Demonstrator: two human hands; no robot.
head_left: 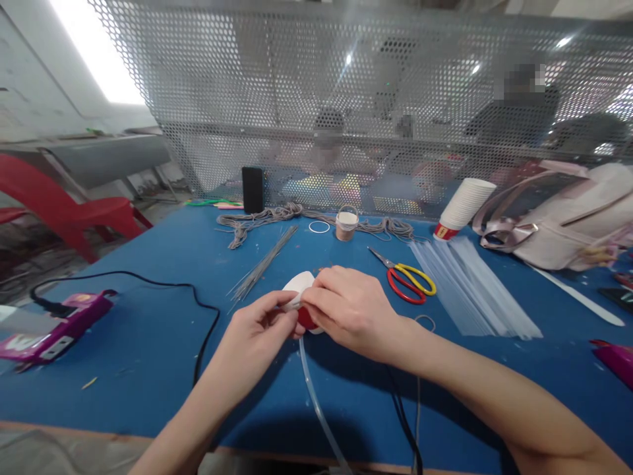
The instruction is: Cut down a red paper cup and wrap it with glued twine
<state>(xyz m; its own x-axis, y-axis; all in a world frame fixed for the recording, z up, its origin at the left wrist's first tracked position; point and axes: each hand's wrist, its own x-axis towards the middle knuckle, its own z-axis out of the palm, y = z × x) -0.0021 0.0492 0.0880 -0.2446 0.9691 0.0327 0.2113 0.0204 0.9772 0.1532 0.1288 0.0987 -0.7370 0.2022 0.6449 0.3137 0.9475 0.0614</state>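
Far left, a red chair [93, 214] is seen; next, a purple power strip [69, 330], its sticker too small to be read. Thin wires [264, 264] are laid in a loose bundle on the blue table [163, 349]. Now, front and center: a white-and-red paper cup [299, 282] is pinched by the left hand [264, 330] and clasped by the right hand [349, 313], whose fingertips are partly hidden. Behind, a small bucket [346, 232] is placed. Rightward, scissors [393, 266] are left spread beside clear strips [467, 287]; past them, stacked cups [465, 206] are tilted, the pale mark on their red band [446, 232] too blurred to be made out.
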